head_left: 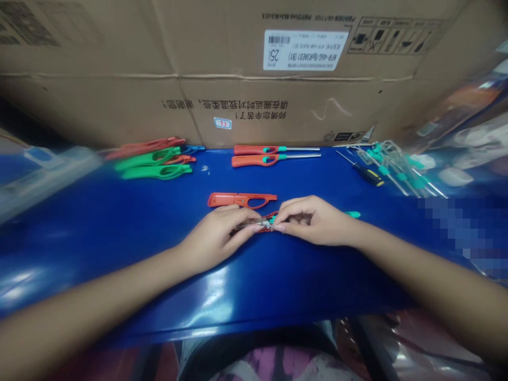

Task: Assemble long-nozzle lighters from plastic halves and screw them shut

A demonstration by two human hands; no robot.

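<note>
My left hand [222, 235] is closed, with thumb and index finger on a slim lighter part [260, 224] that has a pale tip. Right beside it my right hand [317, 221] pinches at that tip; anything between its fingertips is too small to name. Under both hands lies a red lighter, mostly covered, with a teal piece [272, 218] showing. A teal tip [353, 215] sticks out past the right hand. Just beyond the left hand rests an open red casing half [234, 199], with a trigger loop at its right end.
Two assembled red lighters [254, 160] lie at the back. Green and red casing halves [156, 172] are piled back left. A screwdriver [368, 174] and several metal tubes with teal parts [405, 169] lie back right. A cardboard box [222, 53] walls off the blue table [159, 301].
</note>
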